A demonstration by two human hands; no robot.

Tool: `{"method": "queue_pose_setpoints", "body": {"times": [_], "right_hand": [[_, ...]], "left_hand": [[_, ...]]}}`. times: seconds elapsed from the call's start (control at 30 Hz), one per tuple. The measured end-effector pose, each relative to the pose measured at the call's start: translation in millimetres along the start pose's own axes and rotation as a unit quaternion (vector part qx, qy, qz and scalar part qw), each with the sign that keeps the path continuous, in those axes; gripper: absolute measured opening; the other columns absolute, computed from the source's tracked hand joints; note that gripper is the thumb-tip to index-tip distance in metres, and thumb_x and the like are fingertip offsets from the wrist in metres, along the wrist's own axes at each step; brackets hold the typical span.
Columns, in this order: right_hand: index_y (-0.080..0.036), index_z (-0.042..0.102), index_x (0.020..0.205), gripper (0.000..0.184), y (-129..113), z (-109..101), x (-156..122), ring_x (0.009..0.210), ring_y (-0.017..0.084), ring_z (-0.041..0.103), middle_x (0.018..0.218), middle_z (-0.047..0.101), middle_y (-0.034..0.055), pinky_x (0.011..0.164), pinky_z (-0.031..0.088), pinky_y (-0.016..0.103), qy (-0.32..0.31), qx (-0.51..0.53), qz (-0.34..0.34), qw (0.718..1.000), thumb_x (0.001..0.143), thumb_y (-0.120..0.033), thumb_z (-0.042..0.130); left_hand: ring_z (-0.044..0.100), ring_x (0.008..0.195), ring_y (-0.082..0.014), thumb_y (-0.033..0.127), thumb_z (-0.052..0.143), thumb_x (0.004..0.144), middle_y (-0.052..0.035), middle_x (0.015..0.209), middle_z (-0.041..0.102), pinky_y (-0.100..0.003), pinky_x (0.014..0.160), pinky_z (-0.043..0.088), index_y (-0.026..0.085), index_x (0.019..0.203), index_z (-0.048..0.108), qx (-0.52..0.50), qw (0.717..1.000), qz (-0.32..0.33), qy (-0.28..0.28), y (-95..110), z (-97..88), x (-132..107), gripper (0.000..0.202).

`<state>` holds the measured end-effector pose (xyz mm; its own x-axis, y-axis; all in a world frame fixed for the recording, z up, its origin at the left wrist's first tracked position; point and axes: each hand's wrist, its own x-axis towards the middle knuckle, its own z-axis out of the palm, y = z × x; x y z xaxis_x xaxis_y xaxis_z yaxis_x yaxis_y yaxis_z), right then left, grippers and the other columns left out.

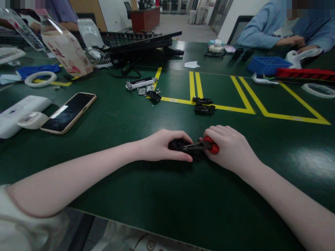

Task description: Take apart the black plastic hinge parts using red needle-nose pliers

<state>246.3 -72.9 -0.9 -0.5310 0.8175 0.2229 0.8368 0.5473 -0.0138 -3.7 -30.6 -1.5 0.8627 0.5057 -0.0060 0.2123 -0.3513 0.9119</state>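
Pinching black part (176, 144) in left hand (160, 145), centre of frame, lengthwise roughly left-to-right. Gripping red-handled pliers (201, 145) in right hand (227, 147), just right of centre; aiming nose leftward over part. Cannot tell if biting.

it seems to be a workshop: the green worktable (162, 198) has yellow tape marks (192, 85), small black parts (204, 109) lie there, and pliers (197, 145) are in use.

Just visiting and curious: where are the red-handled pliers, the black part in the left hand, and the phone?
Red-handled pliers (201, 145): head view, on the metal nose.
Black part (178, 144): head view, on its exposed surface.
Phone (72, 113): head view, on its screen.
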Motion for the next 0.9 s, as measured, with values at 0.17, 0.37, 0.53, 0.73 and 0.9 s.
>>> {"method": "queue_pose_setpoints", "body": {"times": [0.17,0.37,0.53,0.73,0.9], "right_hand": [[-0.022,0.055,0.079,0.006,0.2,-1.0,0.0,0.068,0.021,0.058,0.078,0.065,0.0061,0.063,0.046,0.035,-0.007,0.007,0.003,1.000,0.079,-0.018,0.059],[-0.021,0.056,0.079,0.004,-0.5,-1.8,0.6,0.067,0.021,0.057,0.076,0.064,0.0061,0.062,0.045,0.034,-0.014,0.003,0.004,1.000,0.079,-0.018,0.058],[-0.021,0.055,0.077,0.005,0.4,-2.4,0.6,0.068,0.021,0.057,0.075,0.064,0.0062,0.063,0.045,0.034,-0.021,-0.006,0.002,1.000,0.081,-0.019,0.056],[-0.021,0.056,0.078,0.003,1.5,-3.6,0.5,0.070,0.021,0.060,0.078,0.065,0.0069,0.064,0.046,0.034,-0.032,-0.015,0.001,0.999,0.080,-0.019,0.058],[-0.021,0.056,0.077,0.003,-1.1,-5.5,1.3,0.071,0.022,0.060,0.078,0.065,0.0068,0.065,0.047,0.035,-0.043,-0.030,0.007,0.999,0.079,-0.019,0.058]], "left_hand": [[0.065,0.101,-0.0202,0.043,0.073,0.091,-0.0061,0.114,0.071,-0.031,0.086,0.048,0.015,0.122,0.065,0.001,1.000,0.005,0.010,0.8,-0.2,-0.2,0.043],[0.065,0.102,-0.0216,0.041,0.074,0.090,-0.0062,0.114,0.071,-0.031,0.085,0.048,0.016,0.123,0.065,0.013,1.000,0.005,0.024,0.4,1.0,-0.8,0.042],[0.066,0.101,-0.0214,0.038,0.075,0.090,-0.0064,0.114,0.071,-0.031,0.085,0.048,0.015,0.123,0.065,0.016,1.000,0.006,0.021,0.8,1.9,-1.4,0.041],[0.066,0.101,-0.0207,0.037,0.075,0.091,-0.0064,0.114,0.072,-0.030,0.084,0.048,0.014,0.123,0.065,0.021,1.000,0.010,0.016,0.7,2.2,-1.3,0.042],[0.067,0.102,-0.0210,0.036,0.075,0.090,-0.0063,0.115,0.072,-0.030,0.083,0.048,0.015,0.124,0.065,0.036,0.999,0.012,0.015,0.4,2.2,-0.6,0.041]]}}
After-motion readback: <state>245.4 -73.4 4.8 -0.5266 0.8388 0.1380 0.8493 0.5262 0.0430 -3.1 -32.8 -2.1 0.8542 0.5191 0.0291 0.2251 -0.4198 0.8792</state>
